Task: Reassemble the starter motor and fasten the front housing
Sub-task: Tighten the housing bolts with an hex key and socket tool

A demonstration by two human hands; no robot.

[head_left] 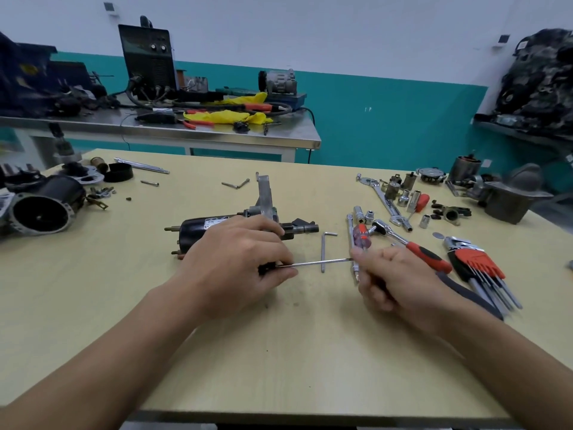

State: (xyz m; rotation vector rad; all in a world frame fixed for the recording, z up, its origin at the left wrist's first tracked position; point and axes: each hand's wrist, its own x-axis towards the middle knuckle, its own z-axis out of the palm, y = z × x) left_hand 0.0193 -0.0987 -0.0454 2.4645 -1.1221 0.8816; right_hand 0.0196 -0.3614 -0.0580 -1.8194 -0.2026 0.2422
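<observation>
Fingers (279, 254) of the left hand (235, 259) pinch the tip of a thin rod (316, 262), maybe to steer it into the motor (198, 227), which lies on the table (279, 367) under that hand. The right hand (403, 283) curls round the rod's other end. A bent key (323, 246) lies under the rod, and a ratchet (400, 238) is close by.

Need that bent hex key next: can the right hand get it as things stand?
Probably yes, once freed: the hex key lies uncovered beside the right hand, which grips the thin rod crossing it.
</observation>
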